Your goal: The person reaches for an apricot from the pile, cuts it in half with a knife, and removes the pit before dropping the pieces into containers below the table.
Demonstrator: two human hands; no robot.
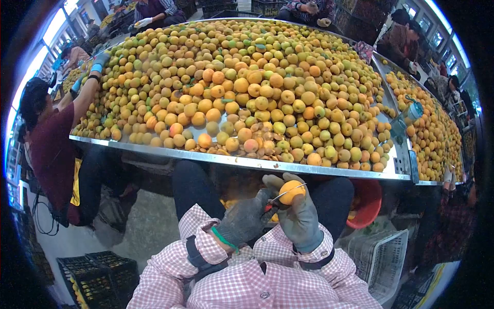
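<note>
My left hand (246,219), in a dark grey glove with a green cuff, is closed round a small knife (268,207) with a red handle. Its thin blade lies across an apricot (292,192). That orange-yellow fruit sits in the fingers of my right hand (302,226), which wears a lighter grey glove. Both hands are close together over my lap, just below the front edge of the metal table (236,159). A large heap of apricots (247,87) covers the tabletop, with cut or broken pieces (265,144) among them near the front.
A red tub (366,203) stands by my right knee, with a white crate (387,262) behind it. Black crates (100,278) are on the floor at lower left. A co-worker (51,139) reaches over the heap at left. A bottle (406,117) stands at right; other people sit around the tables.
</note>
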